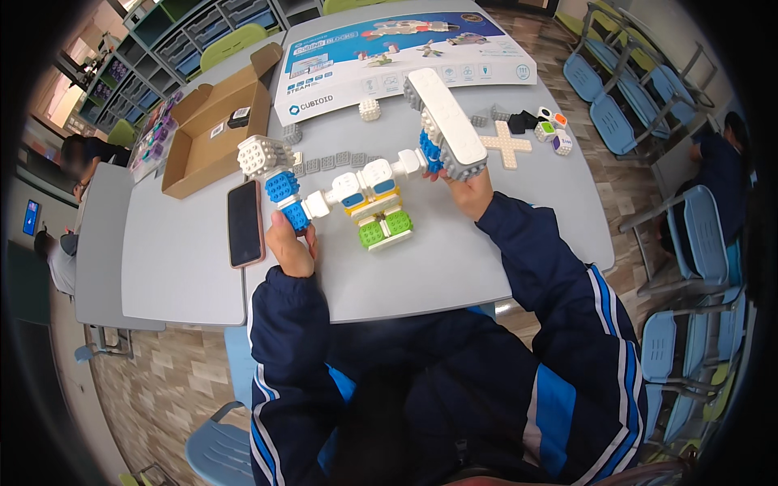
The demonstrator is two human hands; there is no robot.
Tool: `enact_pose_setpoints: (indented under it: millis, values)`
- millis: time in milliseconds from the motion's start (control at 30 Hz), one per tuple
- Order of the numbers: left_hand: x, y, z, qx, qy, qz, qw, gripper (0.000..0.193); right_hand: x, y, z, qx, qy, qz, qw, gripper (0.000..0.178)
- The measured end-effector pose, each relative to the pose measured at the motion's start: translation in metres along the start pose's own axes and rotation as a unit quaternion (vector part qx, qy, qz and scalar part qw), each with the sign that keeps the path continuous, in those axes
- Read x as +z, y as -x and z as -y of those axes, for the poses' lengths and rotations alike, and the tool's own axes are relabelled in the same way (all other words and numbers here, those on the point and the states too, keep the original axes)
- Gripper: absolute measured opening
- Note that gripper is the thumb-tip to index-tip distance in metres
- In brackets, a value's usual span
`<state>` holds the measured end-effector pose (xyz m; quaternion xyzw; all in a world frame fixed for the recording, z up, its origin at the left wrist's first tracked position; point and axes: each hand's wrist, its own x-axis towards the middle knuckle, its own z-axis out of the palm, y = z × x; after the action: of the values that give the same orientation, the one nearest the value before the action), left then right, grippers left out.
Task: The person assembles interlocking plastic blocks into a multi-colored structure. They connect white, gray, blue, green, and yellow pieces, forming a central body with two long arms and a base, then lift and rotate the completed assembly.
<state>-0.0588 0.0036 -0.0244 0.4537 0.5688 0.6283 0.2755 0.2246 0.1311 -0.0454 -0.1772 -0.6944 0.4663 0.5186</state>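
Held up between both hands is a toy robot built of studded blocks (pixel 378 176), with white, blue, yellow and green parts. My left hand (pixel 292 248) is closed on the blue blocks (pixel 295 215) at the model's left arm, whose end carries a white studded block (pixel 261 155). On the other side, my right hand (pixel 470 194) grips the right arm beneath a long white and grey piece (pixel 450 121), which hides part of the fingers. Green blocks (pixel 385 229) form the model's lower part, above the grey table (pixel 365 293).
A large blue and white box (pixel 405 73) lies across the far table, beside an open cardboard box (pixel 212 134). A phone (pixel 245 224) rests near my left hand. Loose grey blocks (pixel 328 163), a beige cross-shaped plate (pixel 507 146) and several cubes (pixel 561 144) surround the model. Blue chairs (pixel 703 235) stand at right.
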Motion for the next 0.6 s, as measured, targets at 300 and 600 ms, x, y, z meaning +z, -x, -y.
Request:
enact_pose_setpoints:
  millis: [300,600]
  values:
    - [0.002,-0.001,-0.004,-0.015,0.017,-0.015,1.000,0.068,0.002,-0.001,-0.001,-0.020,0.029,-0.008,0.999,0.042]
    - [0.004,0.001,-0.005,-0.008,0.021,-0.028,0.999,0.066,-0.006,-0.002,-0.023,0.122,-0.220,-0.035,0.967,0.051]
